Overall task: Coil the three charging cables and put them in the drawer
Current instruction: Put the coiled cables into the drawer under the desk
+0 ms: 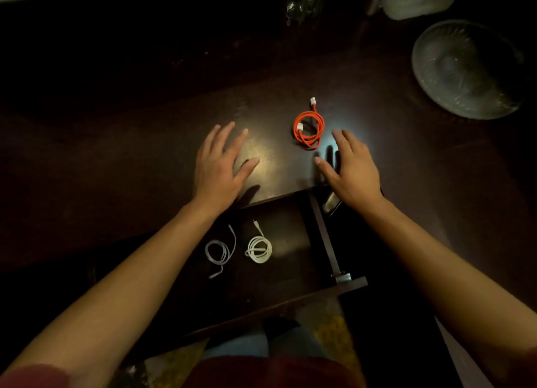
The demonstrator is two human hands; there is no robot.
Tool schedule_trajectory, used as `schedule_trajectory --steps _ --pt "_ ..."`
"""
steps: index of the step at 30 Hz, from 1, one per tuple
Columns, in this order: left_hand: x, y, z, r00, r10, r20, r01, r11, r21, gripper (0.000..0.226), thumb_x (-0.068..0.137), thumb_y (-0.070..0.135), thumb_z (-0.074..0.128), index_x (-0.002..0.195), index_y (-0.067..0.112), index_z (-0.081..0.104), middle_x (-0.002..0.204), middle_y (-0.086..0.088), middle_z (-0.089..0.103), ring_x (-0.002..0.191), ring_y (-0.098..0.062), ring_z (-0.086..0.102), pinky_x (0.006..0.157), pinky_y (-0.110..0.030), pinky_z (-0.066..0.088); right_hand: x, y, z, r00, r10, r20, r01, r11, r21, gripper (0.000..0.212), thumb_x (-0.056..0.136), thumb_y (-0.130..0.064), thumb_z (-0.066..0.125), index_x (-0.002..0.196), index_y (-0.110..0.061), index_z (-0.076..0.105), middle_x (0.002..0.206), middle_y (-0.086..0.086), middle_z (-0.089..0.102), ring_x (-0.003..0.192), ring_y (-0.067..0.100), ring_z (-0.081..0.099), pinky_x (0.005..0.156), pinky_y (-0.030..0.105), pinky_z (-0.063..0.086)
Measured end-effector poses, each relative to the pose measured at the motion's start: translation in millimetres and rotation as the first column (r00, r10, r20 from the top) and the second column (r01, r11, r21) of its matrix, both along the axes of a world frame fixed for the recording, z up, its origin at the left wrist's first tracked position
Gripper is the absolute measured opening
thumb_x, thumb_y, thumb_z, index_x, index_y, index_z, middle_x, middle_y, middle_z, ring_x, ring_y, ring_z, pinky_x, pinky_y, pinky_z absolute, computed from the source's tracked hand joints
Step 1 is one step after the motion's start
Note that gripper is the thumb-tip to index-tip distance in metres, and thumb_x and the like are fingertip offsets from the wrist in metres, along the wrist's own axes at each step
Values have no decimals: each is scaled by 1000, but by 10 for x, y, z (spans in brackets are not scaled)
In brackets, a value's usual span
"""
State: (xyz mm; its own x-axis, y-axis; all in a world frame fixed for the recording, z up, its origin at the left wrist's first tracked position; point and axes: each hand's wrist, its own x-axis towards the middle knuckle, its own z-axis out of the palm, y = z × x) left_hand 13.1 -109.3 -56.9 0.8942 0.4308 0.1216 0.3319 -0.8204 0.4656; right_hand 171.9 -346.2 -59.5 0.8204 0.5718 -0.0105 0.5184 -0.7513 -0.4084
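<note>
Neatly coiled, orange cable (pixel 308 129) lies between both hands' spread, empty fingers (pixel 232 143).

Dark table (pixel 145 155) bears 1 orange cable (pixel 308 129) and glass bowl (pixel 467 71).

open drawer (pixel 290 297) below, 2 white cables (pixel 220 251) inside, right half bare

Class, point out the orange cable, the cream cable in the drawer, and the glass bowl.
orange cable (pixel 308 130): head view, on the coil's loops.
cream cable (pixel 259 249): head view, on the coil's loops in the drawer.
glass bowl (pixel 467 68): head view, on its inner wall.
</note>
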Motion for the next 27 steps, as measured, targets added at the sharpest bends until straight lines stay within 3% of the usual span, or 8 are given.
schedule_trajectory --steps 8,14,18,23,27 --pt "946 95 -341 991 -95 -98 99 995 33 66 99 57 48 154 22 40 165 -7 31 156 -30 13 123 -49 17 501 439 -256 998 -57 11 57 998 -35 79 93 -66 44 154 -16 35 157 11 41 137 35 45 108 48 41" --pt "1309 58 -434 978 -162 -130 168 985 34 64 99 59 47 148 19 50 163 -10 33 156 -31 15 123 -49 18 587 587 -285 996 -82 34 83 996 -25 62 96 -53 51 143 -13 51 150 10 49 135 32 46 110 46 40" --pt "1436 16 -451 981 -177 -82 178 984 4 55 98 56 50 137 19 63 159 -11 41 154 -33 20 121 -48 21 605 600 -304 994 -88 67 90 996 -23 50 96 -46 51 129 -11 63 137 9 59 128 30 51 105 45 42" --pt "1425 -51 -460 982 -190 13 191 981 -47 33 96 43 59 117 24 75 142 -7 58 149 -35 32 117 -47 27 572 604 -268 990 -104 92 105 994 -8 39 98 -39 51 124 -14 66 119 9 66 113 30 54 94 41 42" --pt "1382 -91 -416 989 -143 41 148 980 -133 24 91 36 67 105 20 77 121 -1 70 133 -30 51 108 -43 38 524 612 -262 993 -119 2 119 990 77 31 98 -35 51 120 -20 66 108 4 71 101 26 62 78 33 44"
